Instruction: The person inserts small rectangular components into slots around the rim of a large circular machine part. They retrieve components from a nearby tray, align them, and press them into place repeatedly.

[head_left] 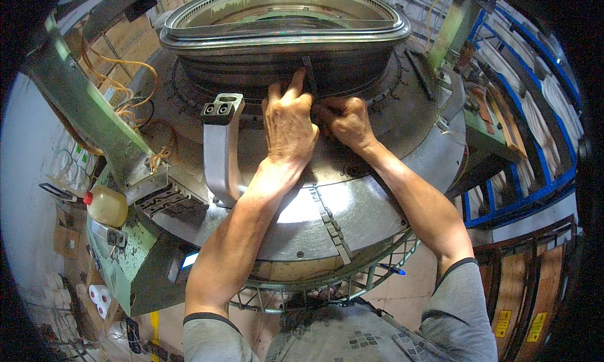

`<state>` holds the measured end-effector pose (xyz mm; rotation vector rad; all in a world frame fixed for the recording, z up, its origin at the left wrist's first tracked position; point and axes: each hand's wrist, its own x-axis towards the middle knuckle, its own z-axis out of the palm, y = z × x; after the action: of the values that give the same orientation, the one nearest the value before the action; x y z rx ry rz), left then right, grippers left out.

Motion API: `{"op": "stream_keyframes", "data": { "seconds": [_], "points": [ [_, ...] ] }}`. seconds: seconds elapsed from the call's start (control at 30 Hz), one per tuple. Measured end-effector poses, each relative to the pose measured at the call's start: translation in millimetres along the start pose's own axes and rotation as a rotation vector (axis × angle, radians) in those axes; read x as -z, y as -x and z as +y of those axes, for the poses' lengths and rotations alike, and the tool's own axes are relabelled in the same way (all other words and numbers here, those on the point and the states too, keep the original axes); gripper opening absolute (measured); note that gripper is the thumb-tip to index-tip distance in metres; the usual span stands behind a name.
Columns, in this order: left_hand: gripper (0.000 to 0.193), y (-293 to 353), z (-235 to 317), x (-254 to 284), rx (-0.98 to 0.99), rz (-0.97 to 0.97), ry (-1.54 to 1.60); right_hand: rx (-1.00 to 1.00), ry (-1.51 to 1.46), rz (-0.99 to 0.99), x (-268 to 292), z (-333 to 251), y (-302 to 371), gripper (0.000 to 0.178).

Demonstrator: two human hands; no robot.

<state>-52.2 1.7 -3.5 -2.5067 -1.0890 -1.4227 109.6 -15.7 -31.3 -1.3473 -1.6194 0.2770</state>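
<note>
My left hand [289,126] reaches up to the dark wall of a large metal cylinder [251,69]. Its index and middle fingers stretch forward, and the thumb is hidden. Beside the index fingertip, a thin dark metal strip [307,72] stands nearly upright against the wall. My right hand [349,124] is closed in a pinch just below and right of the strip's lower end; what it grips is hidden behind the fingers. Both hands are over the round metal bed [402,167] of the machine. A row of small metal blocks [330,223] lies along the bed's near part.
A curved grey metal bracket [220,151] rises left of my left forearm. Green machine posts [94,104] stand at both sides. A yellowish bottle with a red cap [107,206] sits at left. Blue racks [535,110] hold white material at right. An orange cable [148,79] hangs at left.
</note>
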Motion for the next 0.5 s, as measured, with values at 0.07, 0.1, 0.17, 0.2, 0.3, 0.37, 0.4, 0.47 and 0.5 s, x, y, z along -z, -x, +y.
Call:
{"op": "stream_keyframes", "data": {
  "seconds": [0.07, 0.1, 0.17, 0.2, 0.3, 0.37, 0.4, 0.47, 0.5],
  "points": [
    [0.026, 0.1, -0.5, 0.2, 0.000, -0.008, 0.003, 0.008, 0.008, 0.005, -0.1, 0.4, 0.1, 0.022],
    [0.026, 0.2, -0.5, 0.2, -0.009, -0.001, -0.004, 0.014, 0.001, 0.007, -0.3, 0.6, 0.2, 0.022],
    [0.026, 0.4, -0.2, 0.3, 0.011, -0.018, 0.005, 0.023, -0.007, 0.014, -0.5, 0.8, 0.4, 0.021],
    [0.026, 0.4, 0.0, 0.3, 0.011, -0.018, 0.002, 0.026, -0.007, 0.018, -0.7, 0.8, 0.6, 0.021],
    [0.033, 0.3, -1.2, 1.6, 0.009, -0.059, 0.021, 0.010, -0.011, 0.014, -1.0, 0.9, 0.4, 0.021],
    [0.034, 0.3, -1.3, 1.7, 0.005, -0.055, 0.016, 0.012, -0.008, 0.016, -1.4, 0.8, 0.1, 0.022],
    [0.034, 0.2, -1.2, 1.5, 0.003, -0.053, 0.014, 0.024, -0.004, 0.022, -1.5, 0.9, -0.1, 0.022],
    [0.033, 0.4, -1.4, 1.7, -0.007, -0.050, 0.009, 0.028, 0.002, 0.027, -1.6, 0.9, 0.0, 0.023],
    [0.033, 0.4, -1.6, 1.8, -0.013, -0.048, 0.006, 0.021, 0.005, 0.025, -1.4, 1.0, 0.1, 0.023]
  ]
}}
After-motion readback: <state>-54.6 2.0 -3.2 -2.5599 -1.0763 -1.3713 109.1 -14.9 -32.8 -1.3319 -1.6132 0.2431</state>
